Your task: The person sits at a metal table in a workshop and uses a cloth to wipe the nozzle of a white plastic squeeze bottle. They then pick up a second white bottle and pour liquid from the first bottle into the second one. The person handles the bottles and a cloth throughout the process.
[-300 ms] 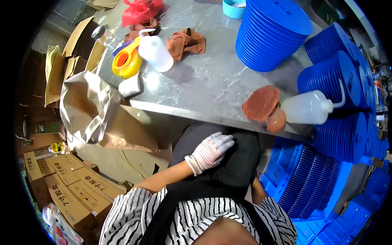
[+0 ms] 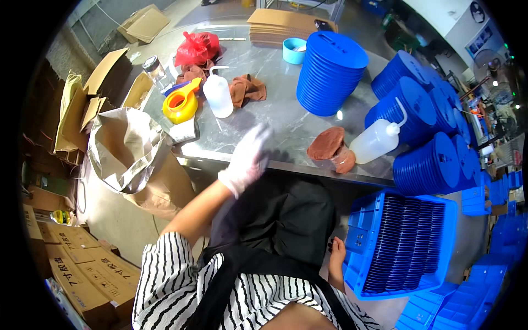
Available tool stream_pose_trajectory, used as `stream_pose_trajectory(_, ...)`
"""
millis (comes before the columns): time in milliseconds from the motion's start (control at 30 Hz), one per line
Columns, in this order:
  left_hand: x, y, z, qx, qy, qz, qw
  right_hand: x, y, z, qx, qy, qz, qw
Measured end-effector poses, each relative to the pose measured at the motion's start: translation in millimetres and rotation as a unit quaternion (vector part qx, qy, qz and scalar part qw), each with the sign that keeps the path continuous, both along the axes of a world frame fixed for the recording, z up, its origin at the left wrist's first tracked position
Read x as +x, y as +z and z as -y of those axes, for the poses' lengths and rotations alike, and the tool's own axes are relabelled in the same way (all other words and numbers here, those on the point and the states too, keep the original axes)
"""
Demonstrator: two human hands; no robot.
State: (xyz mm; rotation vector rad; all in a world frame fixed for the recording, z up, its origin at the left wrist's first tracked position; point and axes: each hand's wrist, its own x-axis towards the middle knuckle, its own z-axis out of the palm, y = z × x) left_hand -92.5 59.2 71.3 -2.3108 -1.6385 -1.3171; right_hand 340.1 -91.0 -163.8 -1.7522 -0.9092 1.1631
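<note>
My left hand [image 2: 246, 164], in a white glove, is raised over the front edge of the grey marbled table [image 2: 275, 124]. Its fingers are smeared by motion, and I make out nothing held in it. Low beside the blue crate [image 2: 369, 250] hangs my bare right hand [image 2: 337, 252], its fingers loosely apart with nothing visible in them. Stacked dark blue discs [image 2: 410, 242] fill that crate in rows. On the table's near right lie a brown pad [image 2: 326, 144] and a translucent squeeze bottle [image 2: 375, 141] on its side.
A white squeeze bottle [image 2: 218, 98], yellow tape dispenser [image 2: 180, 107], brown cloth [image 2: 248, 89] and red bag [image 2: 197, 48] occupy the table's left. Blue disc stacks [image 2: 331, 74] stand at the right. A paper sack [image 2: 159, 179] and cartons [image 2: 82, 269] are on the left.
My left hand has lifted off my lap and moved forward and left to the table edge. My right hand has come into sight beside the crate. The whole view has shifted, showing more of the far side.
</note>
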Motion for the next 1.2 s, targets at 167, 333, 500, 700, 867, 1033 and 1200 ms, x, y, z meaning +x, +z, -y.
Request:
stream_pose_trajectory(167, -30.3, 1.5, -120.0, -0.222, 0.311, -0.096, 0.919, -21.1, 106.5, -8.3, 0.136, 0.021, 0.012, 0.990)
stream_pose_trajectory(333, -31.4, -20.5, -163.9, -0.377, 0.373, 0.006, 0.848, -63.2, 197.9, -16.8, 0.256, 0.108, 0.159, 0.947)
stream_pose_trajectory(500, -31.7, -13.3, -127.8, -0.154, 0.213, 0.169, 0.950, -91.7, 221.9, -24.1, 0.290, 0.160, 0.104, 0.938)
stream_pose_trajectory(700, 25.5, 50.0, -4.3, -0.103, -0.131, 0.527, 0.834, -156.7, 254.9, -91.1, 0.290, 0.225, -0.172, 0.914)
stream_pose_trajectory(867, 44.9, 90.0, 69.4, -0.219, -0.211, 0.553, 0.776, -244.7, 270.4, -122.0, 0.233, 0.304, -0.332, 0.862)
stream_pose_trajectory(1033, 34.6, 118.6, 77.7, -0.303, -0.245, 0.546, 0.742, -252.1, 274.2, -123.9, 0.295, 0.309, -0.285, 0.858)
stream_pose_trajectory(1200, 33.4, 137.7, 62.7, -0.294, -0.227, 0.462, 0.806, -242.0, 287.8, -137.4, 0.411, 0.277, 0.001, 0.869)
